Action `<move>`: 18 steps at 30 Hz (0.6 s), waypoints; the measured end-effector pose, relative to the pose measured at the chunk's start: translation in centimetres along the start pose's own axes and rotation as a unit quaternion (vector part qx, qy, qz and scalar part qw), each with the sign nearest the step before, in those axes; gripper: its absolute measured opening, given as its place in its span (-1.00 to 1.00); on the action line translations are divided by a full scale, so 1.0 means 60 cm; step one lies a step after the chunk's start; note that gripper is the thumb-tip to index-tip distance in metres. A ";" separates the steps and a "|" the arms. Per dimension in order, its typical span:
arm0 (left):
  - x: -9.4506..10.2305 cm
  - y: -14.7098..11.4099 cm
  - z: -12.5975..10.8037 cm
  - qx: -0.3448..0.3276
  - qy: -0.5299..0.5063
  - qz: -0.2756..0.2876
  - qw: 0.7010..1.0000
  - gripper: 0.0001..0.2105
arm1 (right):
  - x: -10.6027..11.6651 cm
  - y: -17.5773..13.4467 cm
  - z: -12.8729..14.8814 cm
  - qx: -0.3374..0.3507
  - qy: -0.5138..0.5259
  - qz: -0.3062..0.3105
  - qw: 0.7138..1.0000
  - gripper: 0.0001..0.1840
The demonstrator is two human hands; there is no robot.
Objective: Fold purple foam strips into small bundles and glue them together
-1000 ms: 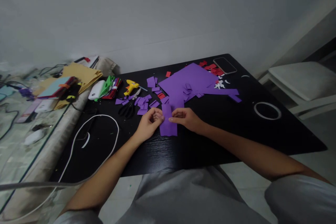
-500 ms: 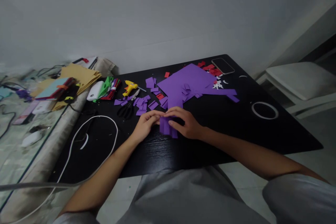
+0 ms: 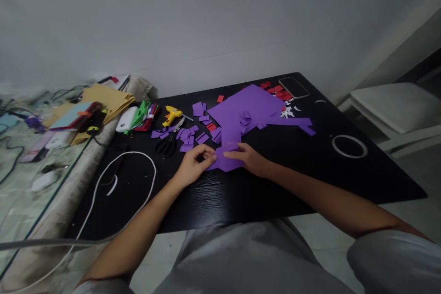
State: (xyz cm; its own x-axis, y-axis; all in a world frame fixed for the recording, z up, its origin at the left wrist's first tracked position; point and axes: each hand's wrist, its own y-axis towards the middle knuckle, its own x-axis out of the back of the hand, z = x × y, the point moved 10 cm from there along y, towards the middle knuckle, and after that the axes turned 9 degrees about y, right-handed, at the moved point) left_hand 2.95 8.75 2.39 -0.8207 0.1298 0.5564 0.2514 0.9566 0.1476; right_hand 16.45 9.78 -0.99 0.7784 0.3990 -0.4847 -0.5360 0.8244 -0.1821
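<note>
Between my hands, near the table's front edge, is a creased piece of purple paper (image 3: 225,162), spread out sideways with a zigzag lower edge. My left hand (image 3: 195,161) pinches its left end between thumb and fingers. On the right, my right hand (image 3: 251,158) grips the other end, thumb on top. Just beyond lies a purple paper strip (image 3: 230,131), leading back to a large purple sheet (image 3: 253,98). Small folded purple pieces (image 3: 188,135) are scattered to the left of the strip.
Black-handled scissors or pliers (image 3: 166,146) and a yellow glue gun (image 3: 171,115) lie left of the paper. A white cable (image 3: 154,170) loops at the left. A phone (image 3: 294,87), red scraps (image 3: 275,89) and a white ring (image 3: 349,146) are on the right. A white chair (image 3: 396,105) stands beyond.
The purple piece, bunched in narrow folds before, is now spread wider and flatter. My hands have moved apart, the right one shifting right.
</note>
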 end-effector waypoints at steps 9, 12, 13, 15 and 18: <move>-0.008 -0.001 0.014 0.039 -0.080 0.023 0.996 -0.78 | 0.020 0.006 0.021 0.084 -0.148 -0.031 0.985 -0.70; -0.002 0.001 0.014 0.043 -0.097 0.010 0.994 -0.79 | 0.022 0.008 0.015 0.067 -0.129 -0.030 0.989 -0.69; 0.000 0.002 0.013 0.044 -0.100 0.005 0.994 -0.80 | 0.023 0.009 0.015 0.065 -0.125 -0.031 0.989 -0.69; 0.003 0.003 0.013 0.049 -0.104 -0.001 0.993 -0.82 | 0.023 0.009 0.016 0.068 -0.126 -0.032 0.989 -0.68; 0.004 0.003 0.014 0.058 -0.107 -0.009 0.993 -0.82 | 0.023 0.008 0.022 0.088 -0.154 -0.038 0.983 -0.68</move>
State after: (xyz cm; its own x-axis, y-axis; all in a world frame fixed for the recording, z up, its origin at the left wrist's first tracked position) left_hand 2.39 9.18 1.86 -0.9181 0.1529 0.3656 0.1851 0.9812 0.0546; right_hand 17.70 11.24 -0.63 0.8907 0.4137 -0.1885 -0.4285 0.9024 -0.0443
